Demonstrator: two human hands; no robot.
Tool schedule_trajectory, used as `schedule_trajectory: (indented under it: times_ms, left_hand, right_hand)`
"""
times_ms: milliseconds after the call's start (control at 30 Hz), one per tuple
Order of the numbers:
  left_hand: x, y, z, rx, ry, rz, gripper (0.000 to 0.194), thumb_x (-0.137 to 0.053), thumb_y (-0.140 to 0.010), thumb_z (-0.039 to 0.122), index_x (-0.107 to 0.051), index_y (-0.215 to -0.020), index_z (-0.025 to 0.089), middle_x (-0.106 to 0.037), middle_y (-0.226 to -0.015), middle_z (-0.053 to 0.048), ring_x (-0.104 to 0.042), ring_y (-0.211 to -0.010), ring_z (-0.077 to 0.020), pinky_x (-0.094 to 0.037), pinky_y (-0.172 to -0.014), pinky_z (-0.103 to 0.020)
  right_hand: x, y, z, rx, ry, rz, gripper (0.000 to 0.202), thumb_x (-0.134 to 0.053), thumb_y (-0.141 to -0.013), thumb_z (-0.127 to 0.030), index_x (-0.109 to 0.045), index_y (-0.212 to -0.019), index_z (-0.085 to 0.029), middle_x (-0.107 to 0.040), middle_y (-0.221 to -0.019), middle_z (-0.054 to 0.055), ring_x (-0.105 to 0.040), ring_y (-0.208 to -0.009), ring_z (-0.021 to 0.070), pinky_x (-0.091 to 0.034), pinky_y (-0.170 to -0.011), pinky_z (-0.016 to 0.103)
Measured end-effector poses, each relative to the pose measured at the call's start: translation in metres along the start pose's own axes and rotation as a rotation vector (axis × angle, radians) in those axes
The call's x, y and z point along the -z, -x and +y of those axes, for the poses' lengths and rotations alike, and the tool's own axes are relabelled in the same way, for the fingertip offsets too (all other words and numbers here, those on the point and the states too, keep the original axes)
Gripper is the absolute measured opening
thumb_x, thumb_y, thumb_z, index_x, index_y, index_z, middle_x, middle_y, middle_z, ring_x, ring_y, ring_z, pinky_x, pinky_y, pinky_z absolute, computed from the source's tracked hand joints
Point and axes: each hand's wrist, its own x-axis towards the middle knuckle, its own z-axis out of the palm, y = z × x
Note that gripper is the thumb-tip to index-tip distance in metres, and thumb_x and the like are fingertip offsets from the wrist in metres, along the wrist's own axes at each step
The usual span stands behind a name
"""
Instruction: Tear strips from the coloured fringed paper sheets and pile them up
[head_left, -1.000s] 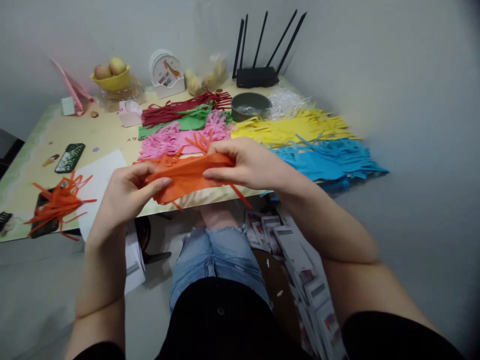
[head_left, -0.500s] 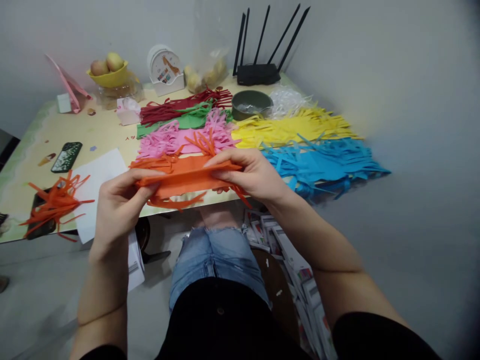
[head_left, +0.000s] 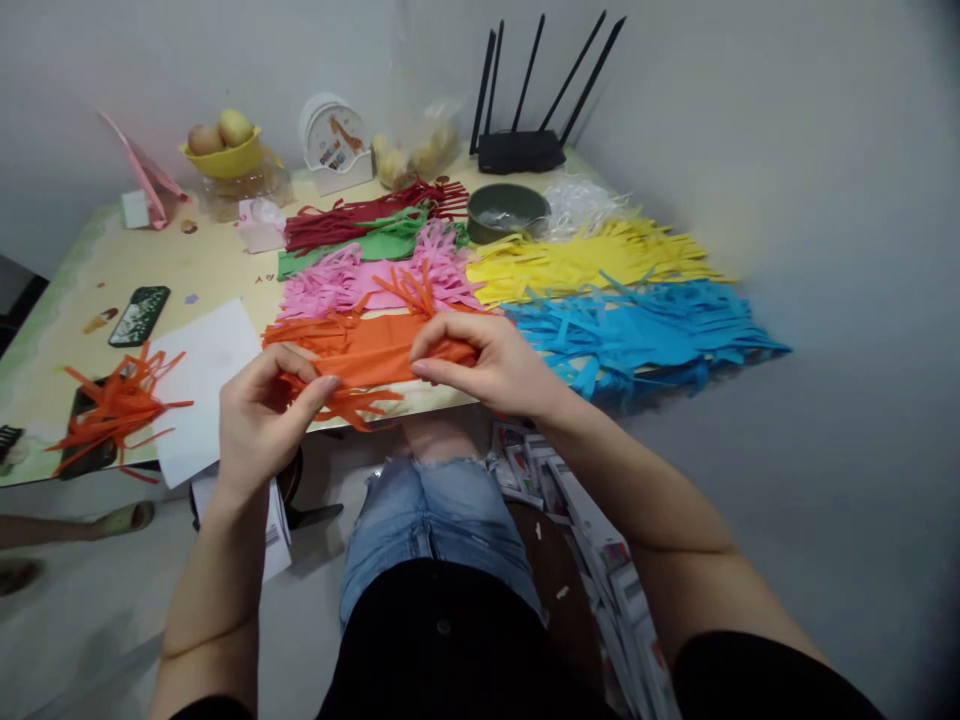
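Observation:
An orange fringed paper sheet (head_left: 367, 366) stretches between my two hands above the near table edge, its cut strips dangling below. My left hand (head_left: 274, 405) pinches its left end between thumb and fingers. At the other end, my right hand (head_left: 484, 365) grips it with thumb and bent fingers. Just behind lie more orange fringed sheets (head_left: 390, 328) on the table. Past those are pink fringed sheets (head_left: 382, 285), then green (head_left: 390, 243) and dark red (head_left: 337, 225) ones. Yellow (head_left: 570, 262) and blue (head_left: 652, 335) fringed stacks lie to the right.
A bunch of orange strips (head_left: 124, 415) covers a dark phone at the left, beside white paper (head_left: 206, 390). Another phone (head_left: 139, 316), a dark green bowl (head_left: 508, 212), white string (head_left: 581, 208) and a router (head_left: 521, 151) sit farther back. A wall rises at the right.
My left hand has moved slightly right and down, and both hands are closer together. The orange sheet looks narrower between them. Another person's foot has appeared at the lower left.

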Motion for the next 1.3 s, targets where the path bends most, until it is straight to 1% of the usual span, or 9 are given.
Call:
schedule_trajectory:
  times_ms: [133, 267, 467, 667, 900, 1033, 1133, 1200, 1300]
  left_hand:
    - [-0.003, 0.002, 0.0, -0.02, -0.142, 0.007, 0.028, -0.081, -0.076, 0.025, -0.064, -0.099, 0.021, -0.066, -0.089, 0.0, -0.062, -0.077, -0.0132, -0.048, -0.068, -0.024]
    - [-0.001, -0.001, 0.0, 0.005, -0.228, -0.123, 0.01, -0.072, -0.084, 0.026, -0.066, -0.089, 0.019, -0.07, -0.087, -0.002, -0.066, -0.08, -0.0151, -0.051, -0.075, -0.027]
    - [-0.003, 0.0, 0.001, 0.298, 0.158, -0.147, 0.023, -0.077, -0.081, 0.036, -0.062, -0.085, 0.018, -0.068, -0.065, 0.0, -0.068, -0.059, -0.0164, -0.057, -0.063, -0.028]
    - [-0.012, 0.006, -0.001, 0.425, 0.39, -0.045, 0.018, -0.078, -0.079, 0.03, -0.075, -0.091, 0.017, -0.074, -0.067, -0.005, -0.074, -0.068, -0.0208, -0.061, -0.069, -0.031]
    - [-0.012, 0.005, -0.005, 0.322, 0.403, -0.059, 0.004, -0.072, -0.079, 0.021, -0.074, -0.078, 0.018, -0.073, -0.071, -0.005, -0.071, -0.069, -0.0179, -0.057, -0.07, -0.029]
    - [-0.012, 0.007, -0.003, 0.183, 0.244, -0.103, 0.013, -0.071, -0.083, 0.024, -0.071, -0.072, 0.017, -0.071, -0.072, -0.005, -0.067, -0.07, -0.0154, -0.051, -0.065, -0.025]
    - [-0.016, 0.008, -0.003, 0.094, 0.041, -0.07, 0.025, -0.073, -0.083, 0.022, -0.06, -0.063, 0.017, -0.065, -0.066, -0.001, -0.059, -0.062, -0.0108, -0.044, -0.058, -0.021]
    - [-0.018, 0.009, -0.005, 0.046, -0.078, -0.034, 0.019, -0.074, -0.081, 0.022, -0.06, -0.069, 0.017, -0.065, -0.07, 0.0, -0.059, -0.063, -0.0102, -0.045, -0.059, -0.02]
    - [-0.017, 0.009, -0.008, 0.039, -0.186, -0.035, 0.02, -0.075, -0.08, 0.024, -0.068, -0.099, 0.02, -0.071, -0.089, -0.003, -0.067, -0.078, -0.0139, -0.052, -0.07, -0.022]
  right_hand:
    - [-0.004, 0.002, -0.001, -0.002, 0.166, 0.058, 0.028, -0.065, -0.088, -0.024, -0.067, -0.116, -0.019, -0.072, -0.119, 0.008, -0.069, -0.099, 0.019, -0.052, -0.088, 0.031]
    - [-0.004, 0.001, -0.001, -0.026, 0.195, 0.061, 0.008, -0.064, -0.086, -0.022, -0.069, -0.09, -0.016, -0.075, -0.093, 0.005, -0.068, -0.085, 0.0178, -0.051, -0.079, 0.029]
    - [-0.008, 0.003, 0.0, -0.114, -0.122, 0.059, 0.011, -0.065, -0.086, -0.024, -0.069, -0.091, -0.015, -0.072, -0.082, 0.003, -0.067, -0.069, 0.0121, -0.053, -0.067, 0.024]
    - [-0.017, 0.005, 0.013, -0.137, -0.426, 0.095, 0.019, -0.071, -0.082, -0.025, -0.079, -0.098, -0.016, -0.075, -0.077, 0.002, -0.068, -0.064, 0.0101, -0.057, -0.064, 0.022]
    - [-0.014, 0.004, 0.017, -0.129, -0.446, 0.04, 0.017, -0.072, -0.079, -0.024, -0.081, -0.091, -0.016, -0.077, -0.081, 0.005, -0.068, -0.067, 0.0107, -0.057, -0.065, 0.022]
    - [-0.013, 0.004, 0.014, -0.136, -0.353, 0.035, 0.018, -0.073, -0.081, -0.031, -0.079, -0.085, -0.013, -0.076, -0.079, 0.006, -0.068, -0.067, 0.0118, -0.056, -0.065, 0.023]
    - [-0.015, 0.004, 0.012, -0.126, -0.177, 0.078, 0.019, -0.071, -0.083, -0.028, -0.077, -0.095, -0.015, -0.078, -0.095, 0.007, -0.071, -0.082, 0.0148, -0.056, -0.075, 0.025]
    - [-0.016, 0.005, 0.012, -0.116, -0.042, 0.102, 0.023, -0.068, -0.085, -0.025, -0.075, -0.105, -0.017, -0.077, -0.108, 0.007, -0.071, -0.095, 0.0173, -0.055, -0.084, 0.029]
    - [-0.017, 0.007, 0.013, -0.108, 0.083, 0.109, 0.015, -0.066, -0.087, -0.024, -0.074, -0.097, -0.017, -0.077, -0.099, 0.006, -0.071, -0.092, 0.0181, -0.053, -0.085, 0.03]
